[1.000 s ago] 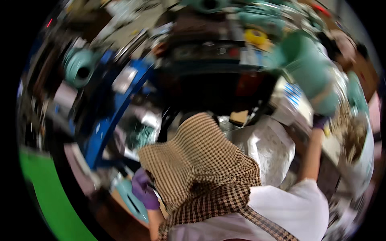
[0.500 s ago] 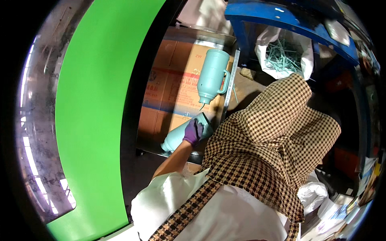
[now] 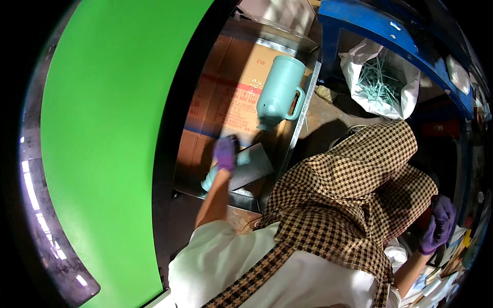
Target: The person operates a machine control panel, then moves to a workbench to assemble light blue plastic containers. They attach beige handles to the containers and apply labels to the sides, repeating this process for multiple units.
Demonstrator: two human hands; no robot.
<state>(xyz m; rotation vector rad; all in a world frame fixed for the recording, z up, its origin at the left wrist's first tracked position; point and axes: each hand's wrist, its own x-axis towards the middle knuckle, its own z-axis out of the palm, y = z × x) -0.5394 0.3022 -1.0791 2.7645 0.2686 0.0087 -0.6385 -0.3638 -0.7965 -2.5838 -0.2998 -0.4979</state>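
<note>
Two teal plastic thermos-flask shells lie on a cardboard-lined tray. The farther shell [image 3: 280, 91] has a loop handle on its right side, and its narrow neck points toward me. The nearer shell [image 3: 251, 167] lies slanted, its neck to the lower left and its wide end to the right. Over its upper left side is my left hand [image 3: 225, 153] in a purple glove; its fingers are blurred, and contact is unclear. My right hand [image 3: 440, 224], also purple-gloved, is beside my right knee with fingers curled. Whatever it may hold is hidden.
A metal rim [image 3: 302, 119] edges the tray. Left of it runs a green work surface [image 3: 110, 138] with a black edge. Under a blue metal frame [image 3: 370, 20] stands a white sack [image 3: 409, 95] of teal plastic strips. My checked apron [image 3: 328, 200] covers my lap.
My left hand has moved left off the middle of the nearer shell. My right hand has come into view at the right. The thin strip at the farther shell's neck no longer shows.
</note>
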